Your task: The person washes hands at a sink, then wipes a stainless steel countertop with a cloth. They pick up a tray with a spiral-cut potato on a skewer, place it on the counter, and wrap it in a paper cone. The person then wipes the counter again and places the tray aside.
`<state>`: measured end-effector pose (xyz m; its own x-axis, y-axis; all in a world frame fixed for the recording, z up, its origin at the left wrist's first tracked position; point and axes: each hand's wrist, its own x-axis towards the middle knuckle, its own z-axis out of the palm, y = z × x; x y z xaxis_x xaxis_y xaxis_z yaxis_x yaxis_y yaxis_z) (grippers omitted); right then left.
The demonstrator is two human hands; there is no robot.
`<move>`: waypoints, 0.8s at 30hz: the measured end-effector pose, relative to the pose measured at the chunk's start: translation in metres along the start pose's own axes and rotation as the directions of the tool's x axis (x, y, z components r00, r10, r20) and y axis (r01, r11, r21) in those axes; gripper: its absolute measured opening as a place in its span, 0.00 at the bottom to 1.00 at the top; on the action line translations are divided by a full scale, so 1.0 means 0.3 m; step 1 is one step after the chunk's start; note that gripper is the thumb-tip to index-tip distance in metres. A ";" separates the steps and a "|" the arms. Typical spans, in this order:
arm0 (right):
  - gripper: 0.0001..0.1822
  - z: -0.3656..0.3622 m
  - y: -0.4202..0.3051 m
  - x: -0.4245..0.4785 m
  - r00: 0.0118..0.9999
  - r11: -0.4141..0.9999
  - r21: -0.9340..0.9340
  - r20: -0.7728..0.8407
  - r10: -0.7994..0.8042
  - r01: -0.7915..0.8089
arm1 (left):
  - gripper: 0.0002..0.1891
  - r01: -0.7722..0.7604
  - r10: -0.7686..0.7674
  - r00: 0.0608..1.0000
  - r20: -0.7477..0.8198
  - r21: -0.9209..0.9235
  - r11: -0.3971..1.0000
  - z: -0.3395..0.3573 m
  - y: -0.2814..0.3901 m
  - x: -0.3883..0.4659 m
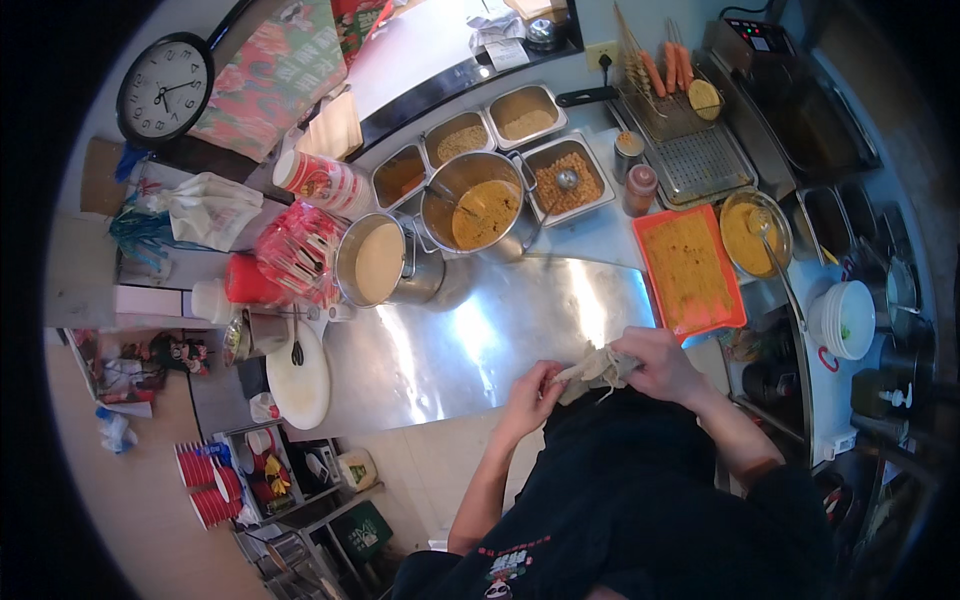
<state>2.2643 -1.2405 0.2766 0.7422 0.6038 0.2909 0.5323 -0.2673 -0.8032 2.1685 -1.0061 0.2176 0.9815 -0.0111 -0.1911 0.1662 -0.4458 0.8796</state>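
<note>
A crumpled pale cloth is stretched between my two hands, close to my body at the front edge of the stainless steel worktop. My left hand pinches its left end between thumb and fingers. On the other end, my right hand is closed in a fist. Just beyond my right hand lies a red-orange tray spread with yellow-brown powder. Farther back stand a steel pot of yellow-brown sauce and a smaller pot of creamy liquid.
Steel pans hold chickpea-like pieces and crumbs. At left are a round white cutting board, stacked paper cups and bagged utensils. A glass bowl with a ladle, sausage skewers and a fryer stand right.
</note>
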 end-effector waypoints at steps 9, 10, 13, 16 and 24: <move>0.12 -0.024 0.034 -0.050 0.992 0.988 0.098 -0.028 0.122 -0.119 | 0.10 -0.267 0.245 0.946 0.214 0.081 0.960 -0.103 0.062 -0.038; 0.12 -0.029 0.032 -0.052 0.987 0.985 0.076 -0.013 0.159 -0.157 | 0.10 -0.262 0.231 0.945 0.230 0.117 0.958 -0.126 0.068 -0.038; 0.15 -0.042 0.044 -0.047 0.969 0.968 0.038 0.000 0.248 -0.248 | 0.11 0.071 -0.180 0.920 0.348 0.304 0.950 -0.207 0.113 0.000; 0.17 -0.018 0.124 -0.035 0.938 0.936 0.066 -0.001 0.346 -0.345 | 0.11 0.004 -0.076 0.954 0.291 0.239 0.971 -0.254 -0.020 0.062; 0.22 0.370 0.456 -0.088 0.913 0.806 -0.429 -0.213 0.349 -0.408 | 0.18 0.018 0.099 0.974 -0.204 0.506 0.862 0.120 -0.344 0.373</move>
<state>2.2723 -1.2098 0.1014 0.9498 0.2976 0.0963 0.3007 -0.7840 -0.5431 2.2577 -0.9935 0.0896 0.9918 0.1276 -0.0101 0.1132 -0.8378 0.5342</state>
